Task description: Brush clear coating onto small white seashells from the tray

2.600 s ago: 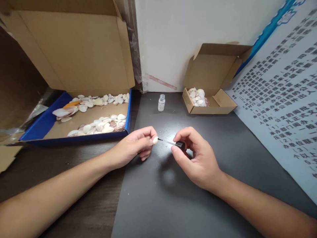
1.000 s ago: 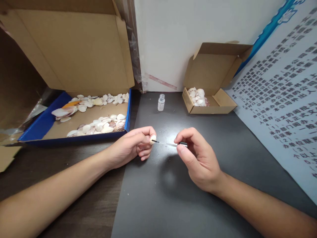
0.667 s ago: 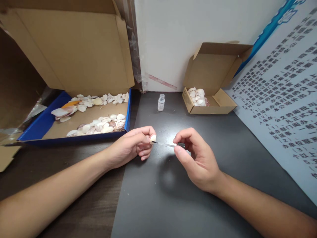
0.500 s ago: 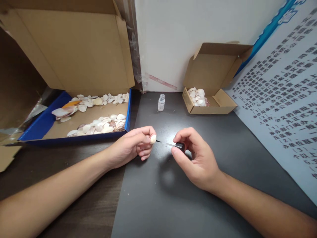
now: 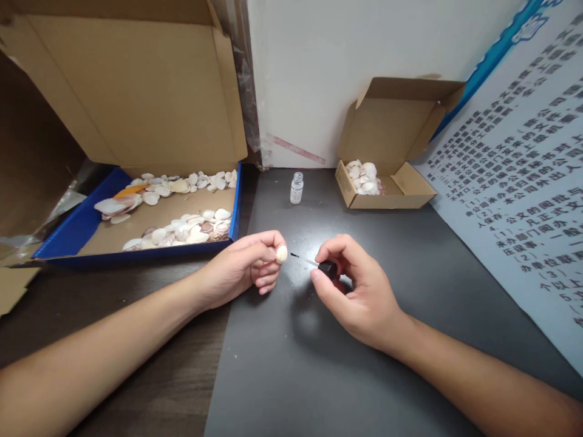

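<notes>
Between the thumb and fingers of my left hand (image 5: 252, 262) is a small cream ribbed seashell (image 5: 282, 254). My right hand (image 5: 359, 291) pinches the black cap of a thin brush applicator (image 5: 326, 268). The clear stem points left, and its dark bristle tip stands just right of the shell, apart from it by a small gap. Beyond both hands, an uncapped clear glass bottle (image 5: 296, 189) with a printed label stands upright on the dark grey mat (image 5: 273, 376).
At the left, an open blue-edged cardboard box (image 5: 136, 258) holds many shells in two rows. A smaller open cardboard box (image 5: 392, 201) at the back right has a pile of white shells. A printed sheet (image 5: 523, 200) slants along the right side.
The brush tip has shifted from right against or behind the shell's edge to slightly away from it and higher. My right hand has moved slightly left; my left hand is nearly still.
</notes>
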Demonstrator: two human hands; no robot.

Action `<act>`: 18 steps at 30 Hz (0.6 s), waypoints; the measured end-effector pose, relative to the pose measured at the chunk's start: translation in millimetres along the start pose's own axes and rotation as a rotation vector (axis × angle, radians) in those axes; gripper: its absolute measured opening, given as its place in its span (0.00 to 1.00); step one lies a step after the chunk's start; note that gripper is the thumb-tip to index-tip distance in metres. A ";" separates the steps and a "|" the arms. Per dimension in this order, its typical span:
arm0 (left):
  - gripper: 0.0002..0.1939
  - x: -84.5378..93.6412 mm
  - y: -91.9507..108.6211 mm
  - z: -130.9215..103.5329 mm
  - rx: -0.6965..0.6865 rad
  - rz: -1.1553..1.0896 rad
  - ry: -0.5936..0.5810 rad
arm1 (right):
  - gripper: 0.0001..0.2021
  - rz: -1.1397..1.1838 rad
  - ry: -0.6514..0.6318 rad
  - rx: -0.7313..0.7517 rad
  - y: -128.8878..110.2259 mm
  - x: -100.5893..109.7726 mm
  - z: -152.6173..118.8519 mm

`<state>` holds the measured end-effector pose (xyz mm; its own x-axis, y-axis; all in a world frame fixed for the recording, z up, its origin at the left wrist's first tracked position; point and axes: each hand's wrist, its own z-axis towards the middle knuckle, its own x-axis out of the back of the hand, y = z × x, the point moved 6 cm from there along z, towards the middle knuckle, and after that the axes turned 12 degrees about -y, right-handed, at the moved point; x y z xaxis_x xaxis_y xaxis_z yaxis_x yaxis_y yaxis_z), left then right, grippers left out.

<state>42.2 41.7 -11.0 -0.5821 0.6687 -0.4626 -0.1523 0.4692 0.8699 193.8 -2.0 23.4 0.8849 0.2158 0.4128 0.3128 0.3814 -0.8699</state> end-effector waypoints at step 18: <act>0.04 0.6 -0.2 -0.2 0.009 0.006 0.018 | 0.05 0.011 -0.008 0.018 0.2 -1.3 0.6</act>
<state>41.7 41.9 -11.4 -0.5976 0.6609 -0.4541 -0.1420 0.4701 0.8711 192.5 -1.6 22.8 0.8854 0.2278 0.4052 0.2963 0.3952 -0.8695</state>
